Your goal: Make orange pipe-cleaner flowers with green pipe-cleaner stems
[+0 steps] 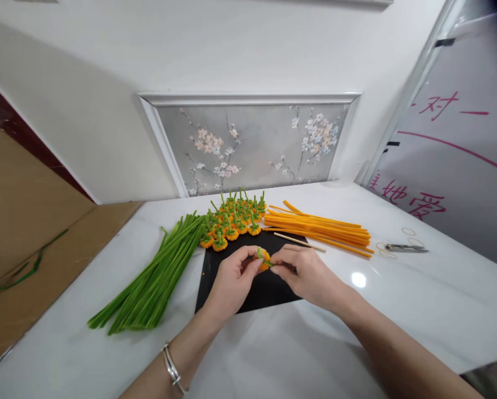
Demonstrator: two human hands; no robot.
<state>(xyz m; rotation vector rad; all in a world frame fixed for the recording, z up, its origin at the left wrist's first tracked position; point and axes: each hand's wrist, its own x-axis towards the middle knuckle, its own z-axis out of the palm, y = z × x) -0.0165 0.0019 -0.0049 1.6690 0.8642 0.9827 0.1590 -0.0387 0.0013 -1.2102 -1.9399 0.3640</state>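
Note:
Above the black mat (219,282), my left hand (236,277) pinches an orange piece with green on it (265,260). My right hand (304,271) has its thumb and fingers closed on a green strip at the right side of that piece. Just behind my hands, many small orange pieces with upright green stems (235,216) stand crowded together. A bundle of long green fuzzy stems (157,277) lies left of the mat, and orange fuzzy stems (318,224) lie to the right.
A thin light stick (300,242) lies across the mat's back right edge. Scissors (406,248) and thin rings (385,250) rest farther right on the white table (398,310). Brown cardboard (36,249) borders the left side. A wall with a framed floral panel (256,149) rises behind.

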